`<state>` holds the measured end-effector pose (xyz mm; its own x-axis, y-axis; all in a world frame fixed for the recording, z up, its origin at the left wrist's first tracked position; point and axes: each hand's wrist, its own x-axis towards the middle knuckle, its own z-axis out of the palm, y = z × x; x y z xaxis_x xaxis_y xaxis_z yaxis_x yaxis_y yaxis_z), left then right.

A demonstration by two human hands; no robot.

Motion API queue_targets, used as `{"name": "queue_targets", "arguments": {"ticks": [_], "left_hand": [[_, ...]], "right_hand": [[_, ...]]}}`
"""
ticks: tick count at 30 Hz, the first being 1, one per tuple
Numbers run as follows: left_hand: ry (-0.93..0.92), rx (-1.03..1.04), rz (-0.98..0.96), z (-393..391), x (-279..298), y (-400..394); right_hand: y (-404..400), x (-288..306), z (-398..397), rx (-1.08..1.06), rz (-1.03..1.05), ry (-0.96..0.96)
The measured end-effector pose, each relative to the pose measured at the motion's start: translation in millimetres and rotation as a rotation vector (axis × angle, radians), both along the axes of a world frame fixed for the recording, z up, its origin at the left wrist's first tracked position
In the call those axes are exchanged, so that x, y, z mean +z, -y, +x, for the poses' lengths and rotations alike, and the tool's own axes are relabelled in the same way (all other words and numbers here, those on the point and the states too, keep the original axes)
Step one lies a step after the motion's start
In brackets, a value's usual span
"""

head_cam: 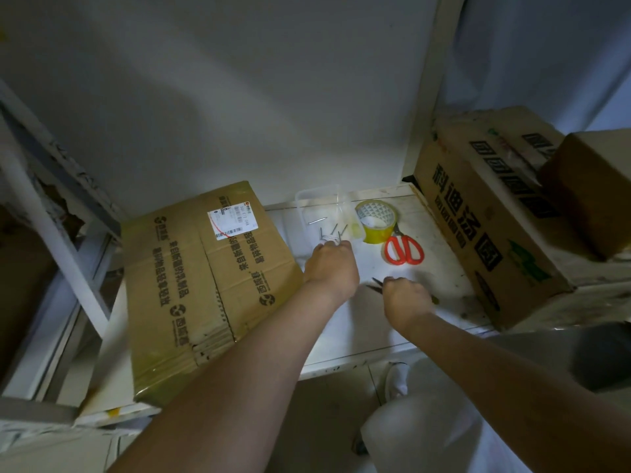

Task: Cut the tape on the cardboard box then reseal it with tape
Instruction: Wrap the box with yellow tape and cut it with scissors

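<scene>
Cardboard box point(208, 285), sealed with yellowish tape along its seams, is lying flat on the left part of the white shelf point(345, 339), its near corner jutting past the shelf's near edge. We are seeing a white shipping label point(229, 221) on its far right top. Just right of the box's far end, a clear plastic tray point(319, 203) is sitting against the wall; several nails point(329, 230) are lying in or at its near rim, which we cannot tell. A roll of yellow tape point(375, 220) is standing beside the tray, with red-handled scissors point(404, 249) touching it on the near side. A large printed carton point(478, 213) is closing off the right, leaving open white shelf between the two cartons. Our left hand point(329, 268) is reaching toward the nails, fingertips curling at one; whether it is pinching it we cannot tell. Our right hand point(404, 297) is gripping a dark pointed tool point(375, 285) on the open shelf.
</scene>
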<state>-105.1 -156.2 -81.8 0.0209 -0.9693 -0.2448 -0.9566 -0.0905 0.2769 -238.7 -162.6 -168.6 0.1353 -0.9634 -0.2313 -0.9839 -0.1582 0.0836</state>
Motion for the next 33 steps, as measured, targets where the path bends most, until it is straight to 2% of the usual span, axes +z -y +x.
{"name": "queue_targets", "arguments": {"ticks": [6, 8, 12, 14, 17, 20, 24, 27, 29, 31, 33], "left_hand": [[-0.024, -0.003, -0.051, 15.1, 5.0, -9.0], [-0.034, -0.009, -0.059, 19.8, 6.3, -11.2], [-0.016, -0.01, -0.08, 27.3, 12.4, -18.6], [0.0, -0.003, -0.102, 31.1, 16.4, -24.5], [0.006, 0.029, -0.139, 38.2, 23.6, -37.0], [0.023, 0.116, -0.207, 54.1, 33.7, -56.8], [0.049, 0.382, -0.281, 92.3, 38.6, -87.0], [-0.021, 0.726, -0.312, 124.4, 39.5, -117.1], [-0.082, 0.963, -0.242, 141.7, 39.1, -136.3], [-0.232, 1.136, -0.152, 158.7, 27.0, -148.8], [-0.488, 1.194, -0.097, 167.9, 8.6, -155.6]], "right_hand": [[9.9, 3.6, 32.5, 0.256, -0.05, -0.244], [16.2, 0.9, 36.8, 0.25, -0.04, -0.232], [17.6, 0.8, 36.7, 0.132, -0.023, -0.046], [14.5, 3.9, 35.0, 0.064, -0.051, 0.104], [7.9, 13.4, 46.6, 0.07, -0.14, 0.296], [-4.1, 36.0, 70.4, 0.019, -0.09, 0.519], [-16.1, 62.8, 94.1, -0.14, 0.04, 0.742], [-27.6, 75.8, 105.8, -0.265, 0.105, 0.856], [-35.5, 79.8, 111.7, -0.341, 0.155, 0.909], [-43.6, 80.6, 118.5, -0.39, 0.221, 0.938], [-52.0, 79.5, 125.8, -0.4, 0.266, 0.936]]}}
